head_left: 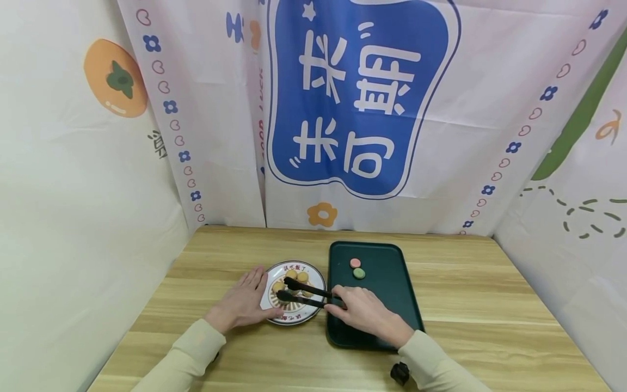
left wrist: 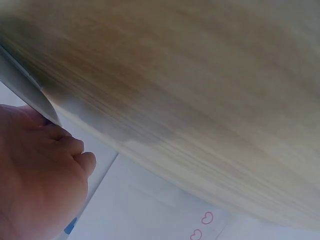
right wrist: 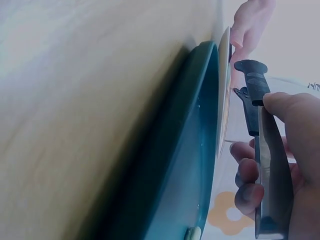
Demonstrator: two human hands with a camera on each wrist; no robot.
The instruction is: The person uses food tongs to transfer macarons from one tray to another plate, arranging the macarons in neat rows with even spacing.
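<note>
My right hand (head_left: 364,310) grips a pair of black tongs (head_left: 308,293), its fingers and thumb around the arms, as the right wrist view shows too. The tongs' tips are spread apart over a white plate (head_left: 317,275) with red lettering and a dark rim. Several small yellowish macarons (head_left: 302,277) lie on the plate, partly hidden by the tongs. At the plate's left edge, my left hand (head_left: 243,299) rests against the rim with fingers extended and thumb along the front. One pink macaron (head_left: 355,263) and one green macaron (head_left: 360,273) lie on a dark green tray (head_left: 387,294).
The tray stands right of the plate, under my right forearm. Both sit on a wooden table (head_left: 470,305). Printed cloth (head_left: 225,179) hangs behind the table and along its sides. A small black object (head_left: 399,373) is by my right sleeve.
</note>
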